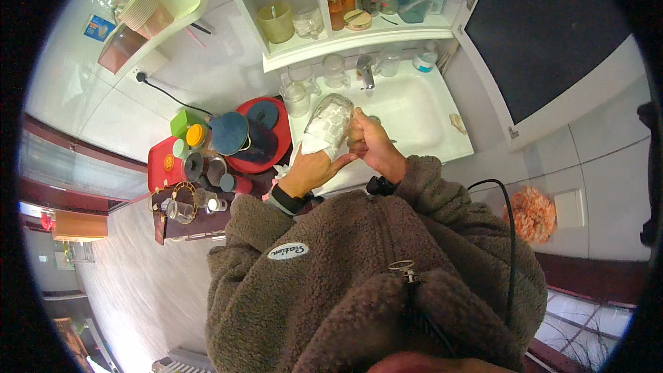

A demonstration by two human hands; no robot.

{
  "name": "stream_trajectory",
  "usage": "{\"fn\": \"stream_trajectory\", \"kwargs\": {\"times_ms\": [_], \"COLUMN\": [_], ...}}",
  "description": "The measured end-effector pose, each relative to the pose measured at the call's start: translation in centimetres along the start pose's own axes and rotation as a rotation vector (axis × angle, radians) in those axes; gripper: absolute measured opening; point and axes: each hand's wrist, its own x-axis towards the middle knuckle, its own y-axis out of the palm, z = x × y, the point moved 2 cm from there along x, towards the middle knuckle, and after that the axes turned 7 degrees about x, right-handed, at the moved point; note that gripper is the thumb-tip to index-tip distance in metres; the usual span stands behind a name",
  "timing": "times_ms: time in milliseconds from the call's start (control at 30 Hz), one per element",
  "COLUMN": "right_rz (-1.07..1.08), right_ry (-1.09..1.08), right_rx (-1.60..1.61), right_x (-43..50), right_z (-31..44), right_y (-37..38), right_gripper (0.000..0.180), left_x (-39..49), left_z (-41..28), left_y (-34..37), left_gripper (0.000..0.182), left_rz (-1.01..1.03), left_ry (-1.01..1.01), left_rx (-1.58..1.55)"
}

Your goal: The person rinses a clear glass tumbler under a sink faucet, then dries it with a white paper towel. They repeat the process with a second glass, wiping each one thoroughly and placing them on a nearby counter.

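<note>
A clear glass mug [339,105] is tilted above the left part of the white washbasin [424,114]. My right hand [375,145] grips it at its right side, where the handle seems to be. White cloth or tissue [322,137] fills the mug, and my left hand [309,168] pushes it in at the mouth; the left fingers are hidden in the white material. Behind the mug, glass mugs stand along the basin's back and left rim, among them one at the left corner [296,99] and one beside the tap [335,71]. The metal tap [365,72] is at the back.
Left of the basin, a red round tray [284,140] holds a dark pitcher [243,137]; jars and a red rectangular tray [161,166] are beyond it. White shelves [362,39] with bottles and cups hang over the basin. A cabinet door [549,36] stands open at right.
</note>
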Motion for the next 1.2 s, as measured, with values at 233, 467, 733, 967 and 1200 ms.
{"fn": "stream_trajectory", "kwargs": {"times_ms": [233,467,733,967,1200], "right_rz": [0.175,0.437,0.212,0.231,0.404], "right_ry": [0.037,0.230,0.002,-0.926,-0.780], "right_rx": [-0.006,0.134,0.197,-1.118,-0.734], "right_x": [-0.3,-0.6,-1.3,-1.9,0.4], "right_z": [1.2,3.0,3.5,6.7,3.0], "right_y": [1.3,1.8,0.6,2.6,3.4], "right_gripper": [0.030,0.048,0.044,0.048,0.053], "left_x": [-1.3,-1.8,-1.0,-1.3,-1.1], "left_z": [3.2,3.6,3.5,5.0,1.8], "left_y": [3.8,5.0,3.3,1.5,0.5], "left_gripper": [0.041,0.036,0.041,0.044,0.050], "left_rz": [-0.232,-0.305,-0.418,-0.369,-0.176], "left_ry": [-0.341,-0.730,-0.806,-0.763,-0.726], "left_rx": [-0.712,-1.677,-1.710,-1.995,-2.176]}}
